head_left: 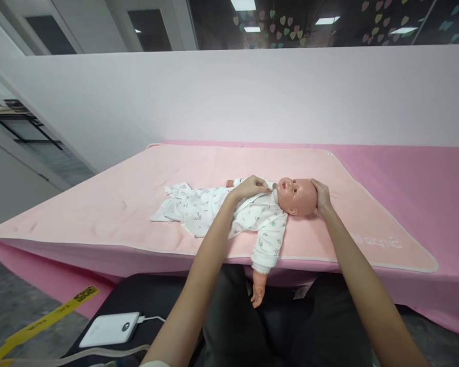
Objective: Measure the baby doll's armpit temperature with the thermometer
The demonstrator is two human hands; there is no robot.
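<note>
A baby doll [298, 196] lies on its back on a peach blanket [122, 199], its head to the right. It wears a white printed romper [210, 204] whose empty-looking leg ends spread to the left. One doll arm [258, 285] hangs over the near table edge. My left hand [252, 187] rests on the upper chest, its bent fingers closed at the collar just below the chin; the fingertips are partly hidden. Around the crown of the doll's head curves my right hand [321, 197], holding it from the right.
A pink cloth [424, 188] covers the table under the blanket, which bears white lettering on the right. A white wall [252, 97] stands behind. A white power bank [110, 329] with a cable lies on a black surface at lower left, beside yellow tape [49, 318].
</note>
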